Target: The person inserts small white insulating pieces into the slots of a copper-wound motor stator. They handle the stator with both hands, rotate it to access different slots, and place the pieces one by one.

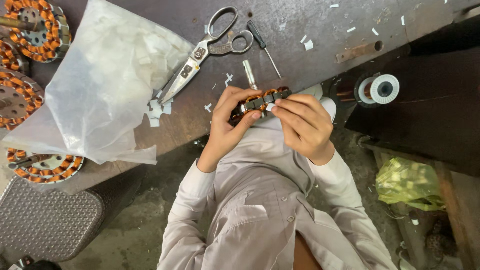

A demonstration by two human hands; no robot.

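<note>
My left hand [226, 126] grips a round motor stator [259, 101] wound with copper wire, held edge-on just in front of the workbench edge. My right hand [302, 125] pinches the stator's right side, fingertips pressed on its rim beside a small white slip. Both hands hold it above my lap. Most of the stator is hidden by my fingers.
On the dark workbench [300, 30] lie large scissors [205, 50], a small screwdriver [263, 45], a metal pin [249, 73], a plastic bag of white paper pieces [105, 85] and several wound stators [40, 27] at left. A spool of copper wire [377, 90] sits right; a yellow-green bag [407, 182] lies below.
</note>
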